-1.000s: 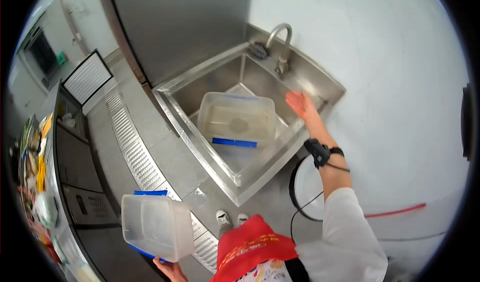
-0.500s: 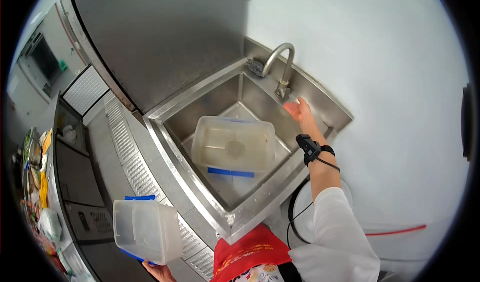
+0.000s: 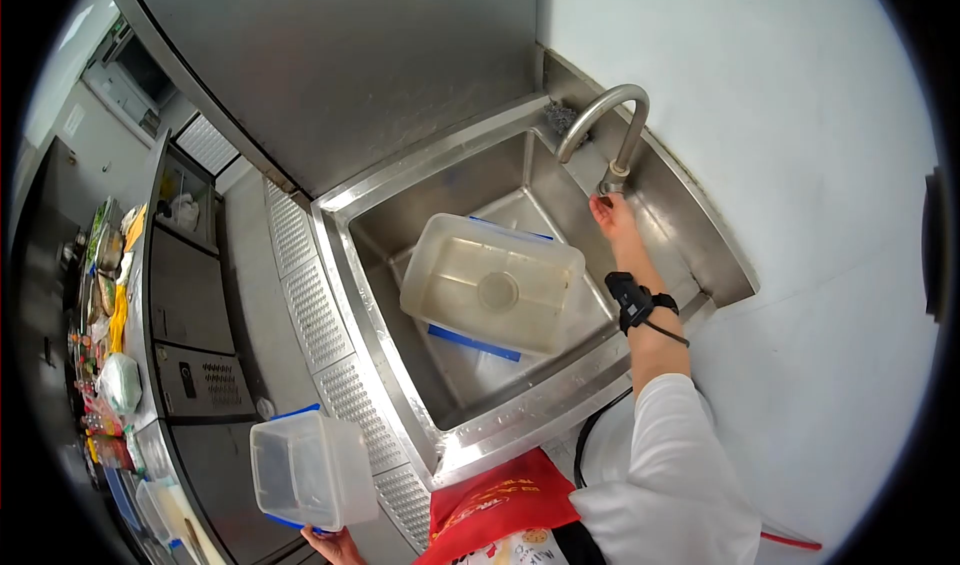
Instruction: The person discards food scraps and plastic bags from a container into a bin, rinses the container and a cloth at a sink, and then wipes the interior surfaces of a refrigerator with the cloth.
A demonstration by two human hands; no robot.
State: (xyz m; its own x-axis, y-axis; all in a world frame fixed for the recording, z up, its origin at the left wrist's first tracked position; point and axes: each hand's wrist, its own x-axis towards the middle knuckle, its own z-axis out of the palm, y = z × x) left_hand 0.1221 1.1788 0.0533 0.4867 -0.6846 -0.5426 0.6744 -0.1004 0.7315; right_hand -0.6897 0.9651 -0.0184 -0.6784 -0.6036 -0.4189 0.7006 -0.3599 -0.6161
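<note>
At the lower left, my left hand [image 3: 334,545] grips the blue-edged rim of a clear plastic container [image 3: 345,470], held tilted outside the sink. My right hand [image 3: 612,217] reaches over the sink's right side, its fingers closed at the tap handle [image 3: 611,187] below the curved metal tap [image 3: 633,130]. No water shows at the spout. A second clear plastic container [image 3: 455,310] with blue clips rests in the steel sink [image 3: 480,425], its round-marked bottom visible.
A grey scouring pad [image 3: 560,117] lies behind the tap. A steel panel [image 3: 350,55] borders the sink's far left side. Along the left runs a counter with food packages and bags [image 3: 121,383]. Perforated drain covers [image 3: 318,305] line the floor.
My right hand has gone from open beside the tap to fingers closed at its handle. The view has shifted; my left hand still holds its container.
</note>
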